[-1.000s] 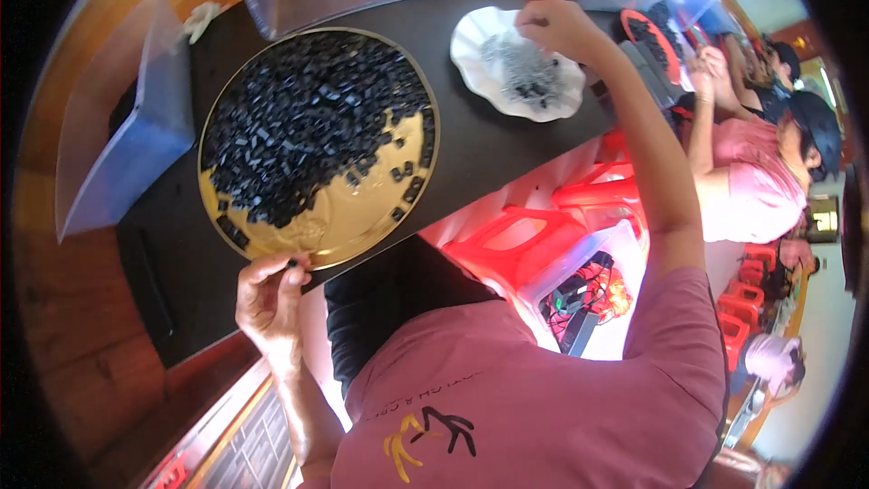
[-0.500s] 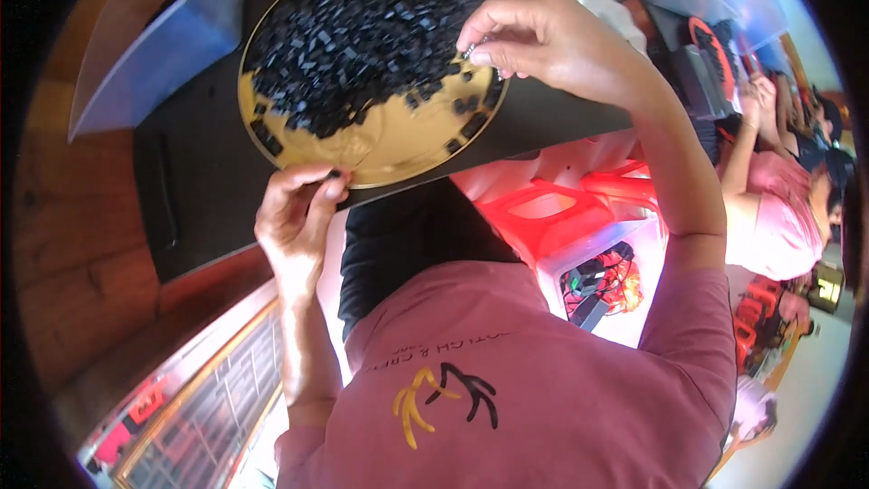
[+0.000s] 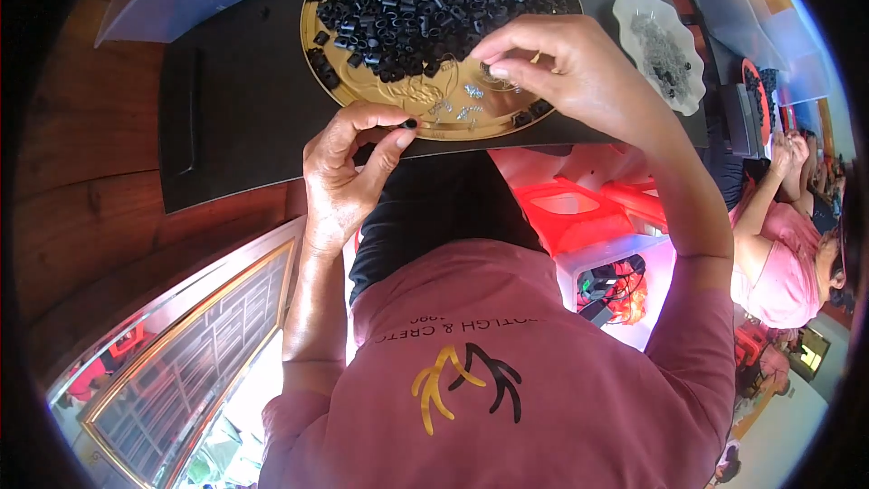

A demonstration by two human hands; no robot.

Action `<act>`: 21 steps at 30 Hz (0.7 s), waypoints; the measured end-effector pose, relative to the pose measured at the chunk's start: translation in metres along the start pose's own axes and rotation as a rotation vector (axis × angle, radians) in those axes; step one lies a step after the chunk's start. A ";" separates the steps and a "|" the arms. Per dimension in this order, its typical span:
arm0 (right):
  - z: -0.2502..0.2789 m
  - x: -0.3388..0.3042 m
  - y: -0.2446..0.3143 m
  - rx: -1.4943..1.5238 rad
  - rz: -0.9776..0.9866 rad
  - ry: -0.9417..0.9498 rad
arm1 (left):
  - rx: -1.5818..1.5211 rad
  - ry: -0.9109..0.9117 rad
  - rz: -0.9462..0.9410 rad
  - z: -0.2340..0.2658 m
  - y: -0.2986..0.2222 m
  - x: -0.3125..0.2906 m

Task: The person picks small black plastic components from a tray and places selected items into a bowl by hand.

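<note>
Shirt [image 3: 579, 389]: dusty rose, loosely creased
Sleeves [image 3: 692, 330]: short, the same rose
Chest marks [image 3: 438, 371]: two branching strokes — one yellow, one black
Lettering [image 3: 462, 330]: dark, small — toward the waist
Trousers [image 3: 444, 208]: black

A small black piece [image 3: 410, 124] sits pinched in the left grip [image 3: 348, 167], silvery bits [image 3: 472, 91] lying loose on the gold tray [image 3: 493, 125].

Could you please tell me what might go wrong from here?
The left hand pinches a small black piece near the front edge of the table, so it might slip and fall off. Tiny silvery bits lie loose on the gold tray near the heaped black pieces, so they could get mixed in. The tray's near rim also sits close to that edge, so a bump might tip it.
</note>
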State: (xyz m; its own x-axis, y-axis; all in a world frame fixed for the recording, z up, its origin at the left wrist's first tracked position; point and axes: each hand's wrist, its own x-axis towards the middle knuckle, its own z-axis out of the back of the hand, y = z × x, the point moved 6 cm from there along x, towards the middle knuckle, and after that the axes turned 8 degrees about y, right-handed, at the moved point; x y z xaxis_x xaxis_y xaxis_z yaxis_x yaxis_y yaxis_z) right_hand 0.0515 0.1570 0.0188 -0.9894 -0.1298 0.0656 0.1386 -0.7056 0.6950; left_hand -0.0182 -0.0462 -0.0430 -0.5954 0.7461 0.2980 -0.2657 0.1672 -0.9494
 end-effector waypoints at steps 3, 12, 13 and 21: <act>0.006 -0.003 -0.002 -0.006 -0.013 -0.080 | -0.013 0.013 -0.006 -0.001 0.000 -0.002; 0.006 -0.009 0.001 -0.071 0.102 -0.141 | -0.329 -0.042 0.048 0.009 -0.007 -0.019; 0.008 -0.010 0.001 -0.082 0.098 -0.148 | -0.333 -0.044 0.052 0.010 -0.008 -0.022; 0.024 -0.018 -0.007 -0.283 0.001 -0.128 | -0.302 -0.087 0.107 0.017 -0.003 -0.035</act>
State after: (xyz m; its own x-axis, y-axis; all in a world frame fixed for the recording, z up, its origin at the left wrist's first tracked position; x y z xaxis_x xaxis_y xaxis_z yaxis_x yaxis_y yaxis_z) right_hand 0.0669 0.1809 0.0298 -0.9842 -0.0547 0.1682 0.1287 -0.8736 0.4694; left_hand -0.0099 -0.0837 -0.0484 -0.6738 0.7140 0.1901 0.0308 0.2842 -0.9583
